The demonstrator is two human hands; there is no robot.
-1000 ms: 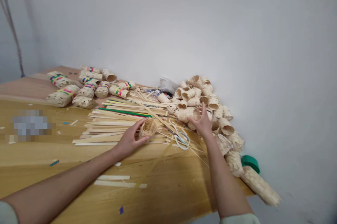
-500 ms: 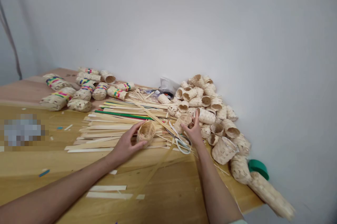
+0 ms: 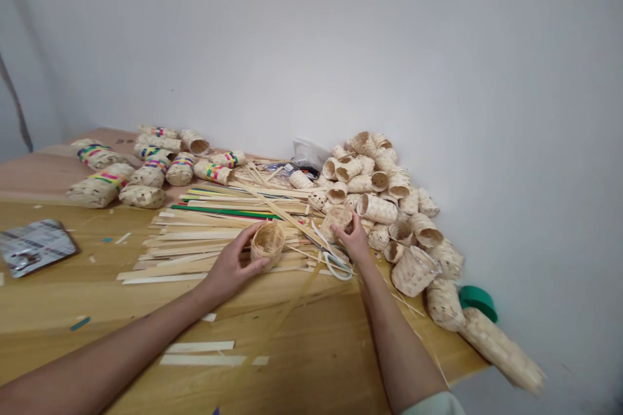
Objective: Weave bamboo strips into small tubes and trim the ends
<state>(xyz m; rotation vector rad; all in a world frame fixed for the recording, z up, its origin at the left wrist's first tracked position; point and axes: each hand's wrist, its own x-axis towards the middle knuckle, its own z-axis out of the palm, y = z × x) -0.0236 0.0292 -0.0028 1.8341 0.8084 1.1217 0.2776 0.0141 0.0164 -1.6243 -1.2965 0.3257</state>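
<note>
My left hand (image 3: pixel 232 264) curls around a small woven bamboo basket (image 3: pixel 267 243), its mouth turned toward me, over the spread of flat bamboo strips (image 3: pixel 204 233). My right hand (image 3: pixel 354 241) grips a second small woven basket (image 3: pixel 337 219) at the near edge of the heap of woven baskets (image 3: pixel 389 201). White-handled scissors (image 3: pixel 333 261) lie on the strips between my two hands.
Stacks of nested baskets with coloured bands (image 3: pixel 146 168) lie at the back left. A foil packet (image 3: pixel 34 247) sits at the far left. A green roll (image 3: pixel 479 301) and a long basket stack (image 3: pixel 501 350) overhang the wooden table's (image 3: pixel 316 350) right edge. A white wall stands behind.
My right hand drew back from the heap toward me, bringing a small basket with it. My left hand kept its hold on its basket. The view shifted slightly right.
</note>
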